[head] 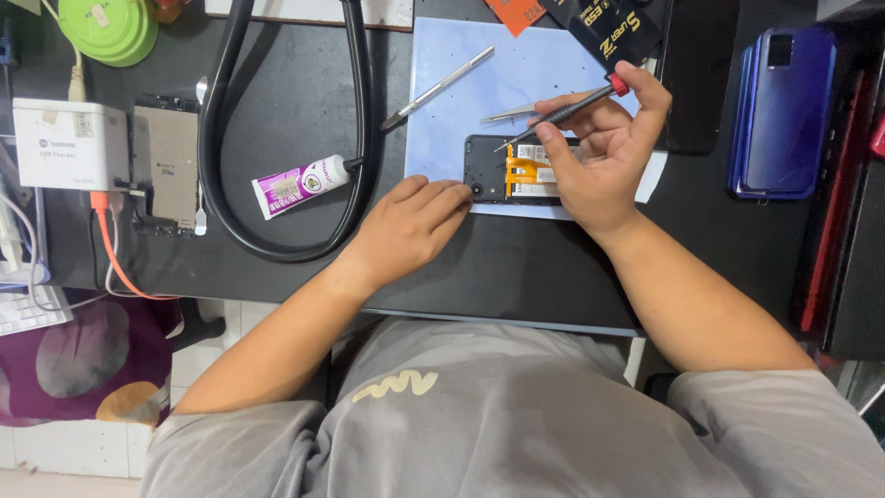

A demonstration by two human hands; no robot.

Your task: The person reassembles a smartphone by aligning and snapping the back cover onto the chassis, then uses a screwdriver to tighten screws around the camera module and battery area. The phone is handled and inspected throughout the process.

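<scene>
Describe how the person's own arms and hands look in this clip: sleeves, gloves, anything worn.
Both arms are bare from the short sleeves of a grey T-shirt with a pale wavy mark on the chest. The left hand and right hand wear no gloves; no watch, ring or wrist strap shows.

Around you: black hose (214, 138) looped on the dark desk (516, 267), purple-and-white glue tube (300, 184) touching its loop. White charger box (69, 145) far left, bare phone screen panel (166, 166) just beside it, orange cable (111, 258) below. Green round lid (111, 28) top left. Blue phone (784, 111) right. Metal pry tool (438, 88) on the blue mat (461, 138).
</scene>
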